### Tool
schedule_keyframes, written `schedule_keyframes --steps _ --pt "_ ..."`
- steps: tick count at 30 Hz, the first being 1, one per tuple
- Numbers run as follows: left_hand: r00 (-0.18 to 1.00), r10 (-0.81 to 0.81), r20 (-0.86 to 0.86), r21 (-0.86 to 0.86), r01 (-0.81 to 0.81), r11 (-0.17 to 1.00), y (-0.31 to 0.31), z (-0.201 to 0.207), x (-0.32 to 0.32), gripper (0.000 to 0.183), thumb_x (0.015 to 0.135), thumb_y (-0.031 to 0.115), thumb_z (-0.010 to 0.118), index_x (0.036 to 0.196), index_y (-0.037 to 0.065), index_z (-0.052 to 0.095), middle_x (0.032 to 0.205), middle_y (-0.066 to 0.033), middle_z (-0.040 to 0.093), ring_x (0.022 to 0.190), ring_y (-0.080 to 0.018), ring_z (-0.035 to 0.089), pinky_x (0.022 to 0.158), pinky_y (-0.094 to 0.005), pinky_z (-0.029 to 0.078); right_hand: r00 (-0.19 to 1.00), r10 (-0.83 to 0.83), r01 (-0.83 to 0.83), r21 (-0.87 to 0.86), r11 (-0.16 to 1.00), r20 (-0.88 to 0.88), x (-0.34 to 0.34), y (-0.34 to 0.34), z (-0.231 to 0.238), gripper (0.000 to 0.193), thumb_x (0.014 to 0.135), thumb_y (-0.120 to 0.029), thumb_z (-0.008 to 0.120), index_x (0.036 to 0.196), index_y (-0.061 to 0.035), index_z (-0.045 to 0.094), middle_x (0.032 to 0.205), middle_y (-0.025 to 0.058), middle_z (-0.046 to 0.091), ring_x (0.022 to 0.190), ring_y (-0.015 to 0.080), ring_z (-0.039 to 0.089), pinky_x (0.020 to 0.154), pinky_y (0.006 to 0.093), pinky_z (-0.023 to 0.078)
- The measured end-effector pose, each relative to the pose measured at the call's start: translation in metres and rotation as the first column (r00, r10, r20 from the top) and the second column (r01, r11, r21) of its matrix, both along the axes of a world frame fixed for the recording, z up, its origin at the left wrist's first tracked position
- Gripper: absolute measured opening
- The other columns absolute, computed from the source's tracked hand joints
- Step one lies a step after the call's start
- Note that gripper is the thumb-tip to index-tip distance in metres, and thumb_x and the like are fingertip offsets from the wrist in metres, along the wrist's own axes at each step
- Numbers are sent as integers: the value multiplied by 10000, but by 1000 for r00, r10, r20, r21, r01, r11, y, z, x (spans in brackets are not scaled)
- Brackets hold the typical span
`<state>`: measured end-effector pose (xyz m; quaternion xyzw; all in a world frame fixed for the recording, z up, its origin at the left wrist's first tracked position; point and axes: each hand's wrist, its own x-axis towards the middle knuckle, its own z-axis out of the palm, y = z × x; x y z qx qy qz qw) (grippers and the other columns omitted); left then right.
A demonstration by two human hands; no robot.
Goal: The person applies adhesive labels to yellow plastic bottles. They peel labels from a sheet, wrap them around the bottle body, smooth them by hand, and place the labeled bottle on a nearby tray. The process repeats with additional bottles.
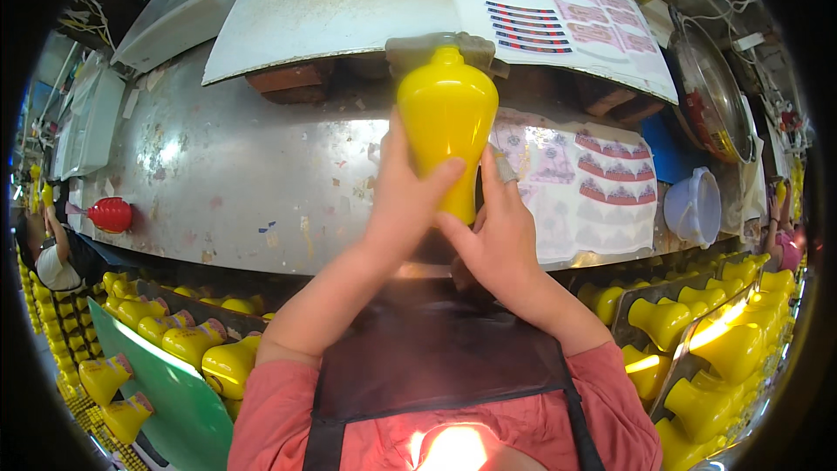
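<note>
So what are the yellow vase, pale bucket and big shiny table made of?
The yellow vase looks like glossy ceramic or glass: shiny highlights, but its coat hides what's underneath. The pale bucket seems smooth plastic, from its thin, evenly coloured wall. The table looks like scuffed metal: grey, with blurry reflections.

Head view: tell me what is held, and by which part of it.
A yellow vase, held in both hands: the left hand and right hand grip opposite sides of its tapering lower body; its neck points away.
</note>
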<state>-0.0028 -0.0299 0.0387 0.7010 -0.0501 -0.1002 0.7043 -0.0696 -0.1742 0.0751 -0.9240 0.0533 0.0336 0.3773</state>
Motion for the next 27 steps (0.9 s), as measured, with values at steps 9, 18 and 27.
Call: schedule_keyframes --steps 9,18,27 --pt "984 47 174 74 -61 995 -1 -15 -2 916 937 141 664 1648 -28 112 1543 -275 451 1425 -356 479 1189 -414 367 995 -40 39 21 999 88 -7 0 -11 702 932 -229 696 1553 -30 437 983 186 590 816 282 576 766 405 489" --pt "990 50 131 174 -72 982 -2 -12 -9 868 1025 257 576 1674 27 48 1665 -232 291 1519 -332 339 1238 -393 274 995 4 -21 172 985 99 -5 -4 -11 639 955 -263 655 1505 0 463 1230 305 629 1135 477 624 967 513 510" --pt "931 -108 349 362 -28 932 6 -27 -22 808 1039 381 517 1634 -39 167 1406 -317 543 1242 -484 518 1100 -548 350 873 95 23 -235 972 478 -59 -68 -43 115 945 -125 698 990 -59 781 902 122 769 673 321 694 756 452 574"
